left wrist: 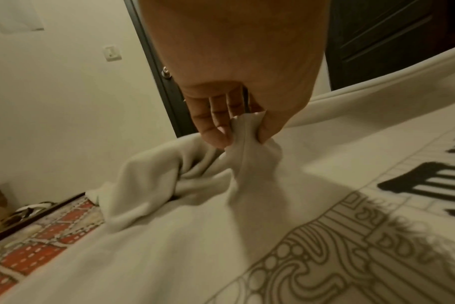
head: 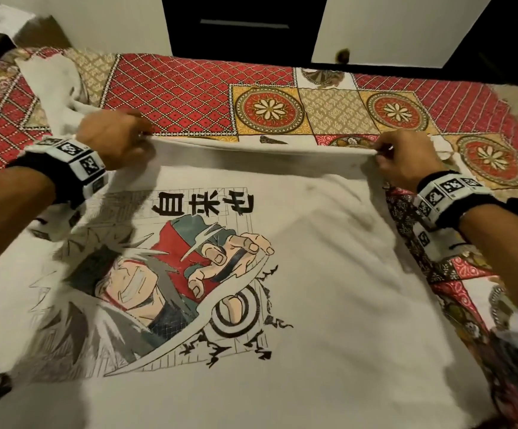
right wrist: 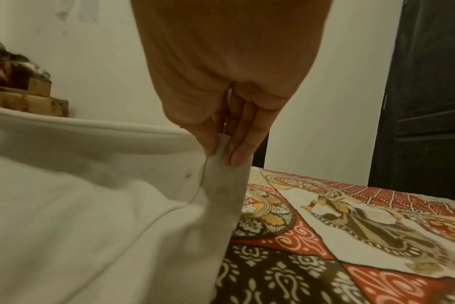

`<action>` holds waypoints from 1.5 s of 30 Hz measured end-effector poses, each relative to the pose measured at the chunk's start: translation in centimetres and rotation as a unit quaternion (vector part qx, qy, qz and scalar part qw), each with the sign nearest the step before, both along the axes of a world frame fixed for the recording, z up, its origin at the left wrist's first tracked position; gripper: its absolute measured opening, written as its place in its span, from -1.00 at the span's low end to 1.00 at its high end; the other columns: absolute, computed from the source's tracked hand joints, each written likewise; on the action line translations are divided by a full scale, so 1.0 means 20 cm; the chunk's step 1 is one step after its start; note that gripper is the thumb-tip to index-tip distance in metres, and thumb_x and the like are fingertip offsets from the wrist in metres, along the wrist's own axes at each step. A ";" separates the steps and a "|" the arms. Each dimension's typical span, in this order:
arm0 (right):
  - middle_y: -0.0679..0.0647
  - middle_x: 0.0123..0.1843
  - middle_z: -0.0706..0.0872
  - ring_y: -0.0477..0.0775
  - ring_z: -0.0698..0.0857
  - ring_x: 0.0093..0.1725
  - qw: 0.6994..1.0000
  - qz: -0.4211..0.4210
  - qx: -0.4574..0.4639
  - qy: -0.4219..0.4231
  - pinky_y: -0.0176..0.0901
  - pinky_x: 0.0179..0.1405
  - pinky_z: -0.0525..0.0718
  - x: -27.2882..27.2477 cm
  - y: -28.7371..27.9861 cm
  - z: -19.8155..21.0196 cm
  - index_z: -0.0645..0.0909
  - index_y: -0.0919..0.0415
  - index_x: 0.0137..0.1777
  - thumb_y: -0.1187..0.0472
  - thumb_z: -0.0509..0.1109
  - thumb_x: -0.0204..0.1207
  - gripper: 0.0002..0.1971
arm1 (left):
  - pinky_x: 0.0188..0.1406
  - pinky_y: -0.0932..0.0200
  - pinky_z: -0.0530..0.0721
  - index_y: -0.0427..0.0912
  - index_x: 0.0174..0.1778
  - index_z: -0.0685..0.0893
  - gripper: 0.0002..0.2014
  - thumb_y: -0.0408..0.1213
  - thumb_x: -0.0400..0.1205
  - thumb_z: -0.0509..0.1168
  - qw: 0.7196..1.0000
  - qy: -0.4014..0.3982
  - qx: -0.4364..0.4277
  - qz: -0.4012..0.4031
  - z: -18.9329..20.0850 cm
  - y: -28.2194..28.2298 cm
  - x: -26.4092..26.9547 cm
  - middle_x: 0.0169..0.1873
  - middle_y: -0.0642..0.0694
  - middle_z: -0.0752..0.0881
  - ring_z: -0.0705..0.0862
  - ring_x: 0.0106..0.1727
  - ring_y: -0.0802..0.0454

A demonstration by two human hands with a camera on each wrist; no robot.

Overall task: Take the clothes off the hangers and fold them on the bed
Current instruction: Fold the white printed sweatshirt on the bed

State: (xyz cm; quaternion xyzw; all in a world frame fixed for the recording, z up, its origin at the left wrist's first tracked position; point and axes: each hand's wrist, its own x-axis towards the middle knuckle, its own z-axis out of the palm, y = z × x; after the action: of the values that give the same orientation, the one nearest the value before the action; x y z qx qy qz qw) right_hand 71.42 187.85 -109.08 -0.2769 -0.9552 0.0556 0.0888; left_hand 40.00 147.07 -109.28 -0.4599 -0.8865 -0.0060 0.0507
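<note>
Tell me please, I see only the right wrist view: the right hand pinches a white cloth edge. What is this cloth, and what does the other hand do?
Observer: It is a white shirt with a cartoon print, lying print-up on the bed.
Operator: And the left hand?
Observer: The left hand pinches the same far edge, at the other corner.
Operator: Is a hanger inside the shirt?
Observer: No hanger shows in any view.
</note>
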 end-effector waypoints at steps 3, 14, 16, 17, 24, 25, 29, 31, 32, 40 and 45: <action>0.24 0.00 0.83 0.20 0.76 -0.07 0.999 0.025 -0.033 0.013 0.19 0.13 0.80 0.17 -0.06 0.10 0.79 0.27 0.10 0.33 0.51 0.57 -0.87 | -0.44 0.13 0.57 -0.28 0.02 0.81 -0.80 -0.23 0.59 0.49 0.997 0.020 0.001 -0.079 0.13 -0.16 0.11 -0.06 -0.23 0.73 0.68 -0.22 -0.24; -0.03 -0.10 0.80 -0.03 0.66 -0.20 0.975 0.162 0.028 -0.147 -0.22 -0.18 0.44 0.90 -0.39 0.34 0.79 0.01 -0.08 0.24 0.61 0.46 -0.88 | -0.06 -0.10 0.68 -0.05 -0.10 0.63 -0.82 -0.03 0.55 0.40 0.971 -0.027 -0.010 -0.236 0.23 -0.79 0.69 -0.16 0.04 0.60 0.67 -0.03 -0.24; -0.11 -0.14 0.79 -0.04 0.68 -0.21 0.967 0.154 0.032 -0.200 -0.22 -0.25 0.42 1.02 -0.44 0.35 0.75 -0.13 -0.14 0.15 0.61 0.45 -0.86 | -0.24 -0.01 0.66 0.02 -0.05 0.64 -0.78 0.08 0.58 0.37 0.973 -0.068 -0.021 -0.220 0.20 -0.91 0.84 -0.21 0.04 0.63 0.68 -0.18 -0.15; -0.16 -0.18 0.77 -0.03 0.71 -0.21 0.963 0.148 0.030 -0.221 -0.19 -0.27 0.45 1.07 -0.46 0.34 0.69 -0.17 -0.19 0.10 0.61 0.45 -0.85 | -0.34 0.03 0.64 0.08 -0.04 0.61 -0.78 0.13 0.59 0.34 0.972 -0.089 -0.036 -0.213 0.19 -0.95 0.91 -0.24 0.07 0.64 0.69 -0.24 -0.10; -0.14 -0.17 0.77 -0.01 0.72 -0.16 0.918 0.186 0.045 -0.348 -0.15 -0.30 0.53 1.30 -0.62 0.28 0.74 -0.02 -0.14 0.03 0.52 0.51 -0.93 | -0.50 0.31 0.47 0.29 0.02 0.46 -0.61 -0.04 0.42 0.52 0.962 -0.165 -0.145 -0.160 0.02 -1.12 1.26 -0.45 0.23 0.52 0.37 -0.48 0.21; -0.15 -0.19 0.77 -0.02 0.72 -0.18 0.916 0.188 0.040 -0.353 -0.12 -0.26 0.64 1.32 -0.62 0.25 0.74 0.00 -0.14 0.04 0.51 0.52 -0.92 | -0.49 0.35 0.43 0.29 0.02 0.48 -0.56 -0.07 0.37 0.56 0.960 -0.168 -0.156 -0.163 0.01 -1.13 1.29 -0.44 0.27 0.47 0.36 -0.47 0.25; -0.17 -0.32 0.59 -0.04 0.65 -0.26 0.910 0.209 0.041 -0.354 0.04 -0.19 0.76 1.35 -0.63 0.17 0.60 0.03 -0.25 0.01 0.40 0.62 -0.77 | -0.45 0.46 0.24 0.28 -0.02 0.53 -0.51 -0.15 0.29 0.64 0.954 -0.180 -0.158 -0.181 0.03 -1.15 1.36 -0.42 0.33 0.35 0.31 -0.45 0.28; -0.18 -0.38 0.54 -0.07 0.64 -0.31 0.908 0.232 0.038 -0.347 0.00 -0.19 0.78 1.36 -0.64 0.14 0.60 0.03 -0.26 -0.03 0.40 0.65 -0.73 | -0.44 0.48 0.23 0.30 -0.04 0.53 -0.51 -0.16 0.30 0.65 0.954 -0.190 -0.158 -0.169 0.03 -1.16 1.37 -0.43 0.34 0.34 0.30 -0.44 0.30; -0.18 -0.40 0.55 -0.09 0.64 -0.33 0.907 0.240 0.036 -0.344 -0.02 -0.20 0.78 1.37 -0.63 0.13 0.60 0.03 -0.26 -0.08 0.40 0.66 -0.70 | -0.43 0.49 0.23 0.31 -0.07 0.53 -0.52 -0.17 0.30 0.65 0.956 -0.193 -0.155 -0.160 0.03 -1.16 1.37 -0.44 0.35 0.34 0.31 -0.45 0.31; -0.17 -0.42 0.60 -0.24 0.57 -0.44 0.906 0.265 0.002 -0.329 -0.26 -0.38 0.56 1.41 -0.62 0.10 0.43 -0.09 -0.40 -0.14 0.34 0.72 -0.57 | -0.52 0.28 0.53 0.34 -0.24 0.55 -0.66 -0.06 0.26 0.57 0.963 -0.246 -0.067 -0.087 0.05 -1.19 1.42 -0.42 0.35 0.62 0.51 -0.45 0.31; -0.18 -0.43 0.58 -0.13 0.62 -0.39 0.883 0.257 0.001 -0.393 -0.27 -0.40 0.42 1.43 -0.64 0.07 0.39 -0.10 -0.41 0.10 0.42 0.54 -0.66 | -0.48 0.22 0.68 0.27 -0.18 0.61 -0.77 0.02 0.29 0.45 0.959 -0.253 -0.068 -0.107 0.01 -1.22 1.52 -0.33 0.31 0.73 0.72 -0.34 0.22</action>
State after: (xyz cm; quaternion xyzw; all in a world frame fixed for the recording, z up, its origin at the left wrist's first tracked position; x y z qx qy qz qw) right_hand 100.05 175.05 -107.70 -0.0208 -0.9495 -0.0376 -0.3108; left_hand 70.36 122.72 -108.99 -0.5376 -0.8144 -0.0675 -0.2078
